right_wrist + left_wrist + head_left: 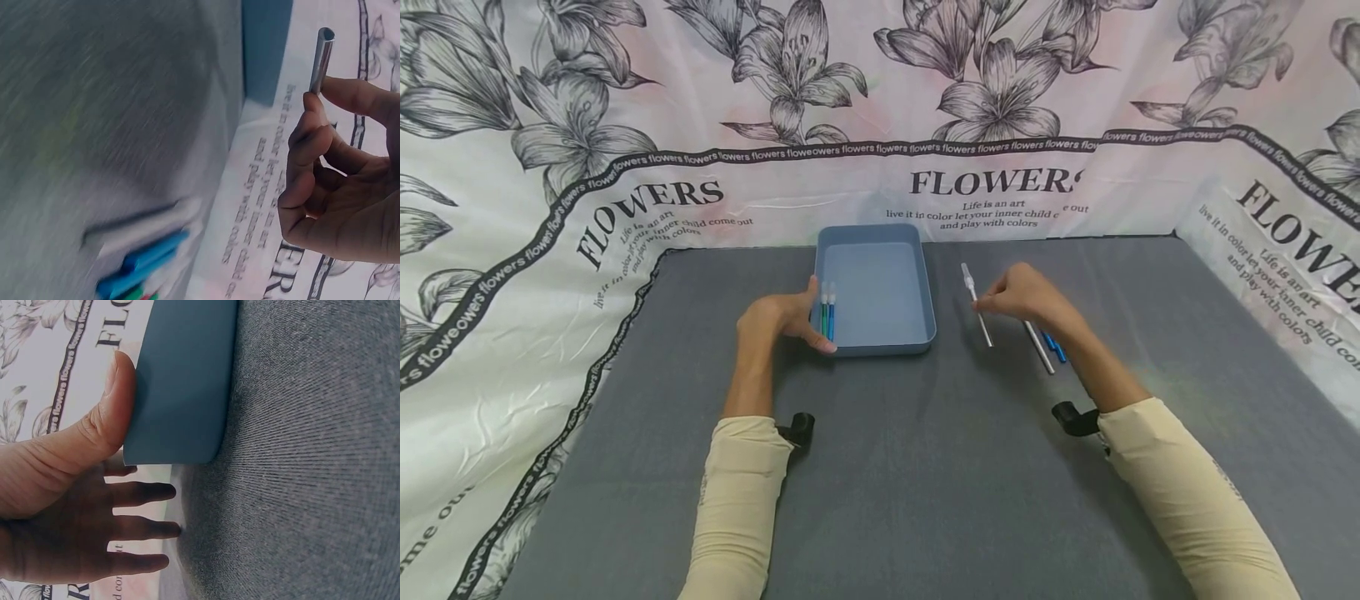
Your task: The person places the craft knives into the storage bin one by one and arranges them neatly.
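My left hand point(775, 315) touches the left side and near-left corner of a blue-grey tray point(883, 283). In the left wrist view its thumb lies against the tray wall while the other fingers extend straight. Two slim tools with clear caps, one green point(824, 315) and one blue point(832, 317), lie side by side along the tray's left wall. Right of the tray, my right hand point(1026, 293) pinches a slim silver pen-shaped tool point(984, 327) between thumb and fingertips. Its clear cap points away from me. In the right wrist view its hollow end point(322, 53) shows.
Beneath the right wrist lie another silver tool point(1040, 347) and blue tools point(1055, 347); green and red bits show beside them in the right wrist view. A dark grey cloth point(910, 467) covers the table. Flower-printed sheeting point(820, 192) rises behind and at the sides.
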Motion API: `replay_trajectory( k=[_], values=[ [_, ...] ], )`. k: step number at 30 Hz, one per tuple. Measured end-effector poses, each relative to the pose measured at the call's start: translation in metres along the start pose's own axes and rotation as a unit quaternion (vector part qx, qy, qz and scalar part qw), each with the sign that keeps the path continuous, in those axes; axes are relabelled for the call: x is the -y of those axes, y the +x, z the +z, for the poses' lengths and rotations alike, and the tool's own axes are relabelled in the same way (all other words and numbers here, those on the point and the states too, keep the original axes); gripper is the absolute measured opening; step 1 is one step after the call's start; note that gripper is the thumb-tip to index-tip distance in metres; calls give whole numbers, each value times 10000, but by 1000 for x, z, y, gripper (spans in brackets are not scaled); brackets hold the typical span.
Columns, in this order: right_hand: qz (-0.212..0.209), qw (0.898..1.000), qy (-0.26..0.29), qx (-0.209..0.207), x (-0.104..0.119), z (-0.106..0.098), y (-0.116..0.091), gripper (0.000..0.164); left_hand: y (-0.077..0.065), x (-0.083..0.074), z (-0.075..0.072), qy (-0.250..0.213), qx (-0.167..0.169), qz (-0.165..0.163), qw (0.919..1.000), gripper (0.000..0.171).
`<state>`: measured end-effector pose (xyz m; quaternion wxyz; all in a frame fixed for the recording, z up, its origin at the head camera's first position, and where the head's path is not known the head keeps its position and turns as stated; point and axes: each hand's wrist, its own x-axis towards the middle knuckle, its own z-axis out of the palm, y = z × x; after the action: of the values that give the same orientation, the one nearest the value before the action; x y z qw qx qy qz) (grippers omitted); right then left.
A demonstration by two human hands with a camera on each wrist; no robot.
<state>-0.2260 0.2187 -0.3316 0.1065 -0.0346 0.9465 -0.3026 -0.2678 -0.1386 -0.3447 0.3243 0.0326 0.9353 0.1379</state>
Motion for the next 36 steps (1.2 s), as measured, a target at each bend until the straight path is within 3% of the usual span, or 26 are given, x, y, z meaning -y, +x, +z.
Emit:
replay_trajectory(
  k=[5, 11, 12, 17, 22, 28, 33, 36],
  values=[
    [-385, 9992, 132, -40, 16, 10, 11, 35, 0, -2, 1, -80, -7, -39, 10000, 136],
    [-502, 9984, 231, 87, 41, 26, 28, 44, 0, 0, 1, -73, -31, -57, 10000, 136],
    [-466, 9985, 270, 134, 46, 30, 31, 48, 0, 1, 1, -65, -35, -66, 10000, 137],
    [-317, 9985, 335, 291, 67, 50, 43, 29, 1, 2, 1, 42, -1, 8, 10000, 137],
    [-183, 9981, 400, 439, 90, 68, 56, 32, 3, 2, -2, 170, 32, 40, 9998, 136],
    [-114, 9978, 579, 308, 108, 97, 73, 29, 3, 2, -2, 315, 33, 187, 9993, 134],
    [241, 9968, 679, 348, 118, 119, 81, 22, 3, 3, -1, 341, 24, 258, 9991, 133],
    [434, 9948, 846, 373, 120, 128, 86, 29, 4, 1, -1, 358, 27, 313, 9989, 132]
  ],
)
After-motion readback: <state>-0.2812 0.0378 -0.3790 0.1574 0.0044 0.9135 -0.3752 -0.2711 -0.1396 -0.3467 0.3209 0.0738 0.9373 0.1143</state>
